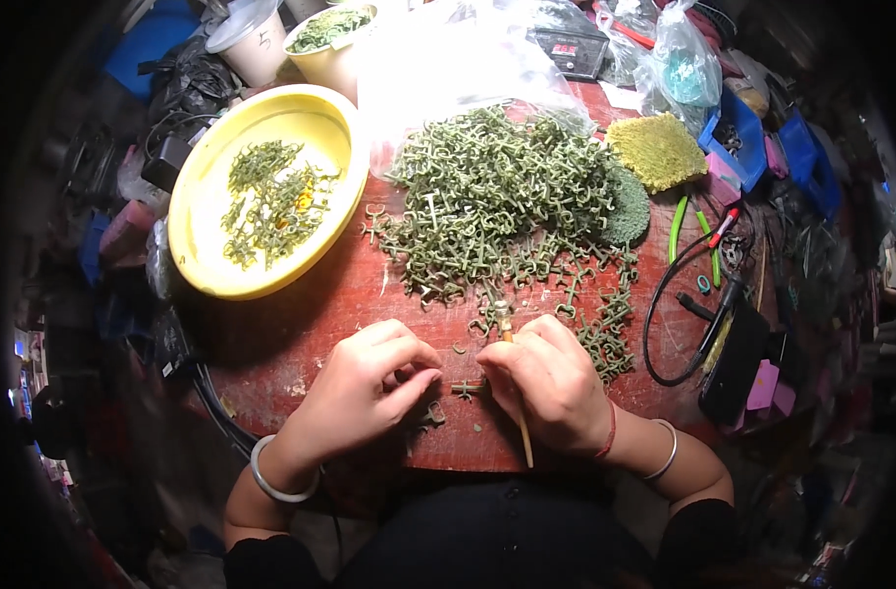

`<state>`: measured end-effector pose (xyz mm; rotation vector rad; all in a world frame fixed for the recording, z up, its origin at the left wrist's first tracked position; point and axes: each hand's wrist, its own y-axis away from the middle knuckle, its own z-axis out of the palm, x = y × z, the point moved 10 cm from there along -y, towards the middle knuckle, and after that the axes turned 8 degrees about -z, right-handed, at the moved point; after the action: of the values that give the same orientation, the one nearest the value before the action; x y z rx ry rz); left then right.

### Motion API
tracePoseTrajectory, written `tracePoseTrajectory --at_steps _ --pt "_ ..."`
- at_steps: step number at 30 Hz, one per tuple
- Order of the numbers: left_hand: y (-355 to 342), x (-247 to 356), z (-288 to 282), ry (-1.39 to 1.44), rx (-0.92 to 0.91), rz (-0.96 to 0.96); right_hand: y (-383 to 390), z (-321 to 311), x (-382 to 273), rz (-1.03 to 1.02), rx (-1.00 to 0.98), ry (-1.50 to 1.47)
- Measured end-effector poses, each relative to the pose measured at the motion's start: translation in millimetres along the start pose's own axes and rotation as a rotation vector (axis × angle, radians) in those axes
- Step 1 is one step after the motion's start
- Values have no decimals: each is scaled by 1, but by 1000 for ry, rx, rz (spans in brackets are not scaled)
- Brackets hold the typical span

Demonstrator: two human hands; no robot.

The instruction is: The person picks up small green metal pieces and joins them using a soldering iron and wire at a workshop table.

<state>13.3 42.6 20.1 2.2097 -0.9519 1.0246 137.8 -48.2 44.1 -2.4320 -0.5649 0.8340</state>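
Observation:
My right hand [549, 378] is closed around a thin wooden-handled brush [526, 440], its pale metallic end [503, 316] pointing away from me. By the tips of those fingers lies a small green branched piece [465, 390], partly hidden by the hand; whether they touch it I cannot tell. Across from it, my left hand [374, 378] has its fingers curled and the thumb close to the forefinger; anything between them is hidden. A few loose green pieces [430, 416] rest beside the left fingertips. Beyond both hands spreads a big heap of similar pieces [507, 187].
A yellow basin [188, 240] with green pieces inside stands at left on the red table [311, 344]. Right of the heap are a yellow sponge-like block [656, 152], green-handled pliers [677, 228], and a black cable [646, 334]. A clear plastic bag [448, 74] lies behind.

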Motion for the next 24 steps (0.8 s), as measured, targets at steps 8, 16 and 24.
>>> tracePoseTrajectory --at_steps 8,16,24 --pt "5 2 8 41 -25 20 -1 12 1 8 -83 47" --pt "0 5 12 -8 10 35 1 -21 14 90 53 32" --pt "-9 33 30 -229 142 225 5 -28 17 67 93 7"
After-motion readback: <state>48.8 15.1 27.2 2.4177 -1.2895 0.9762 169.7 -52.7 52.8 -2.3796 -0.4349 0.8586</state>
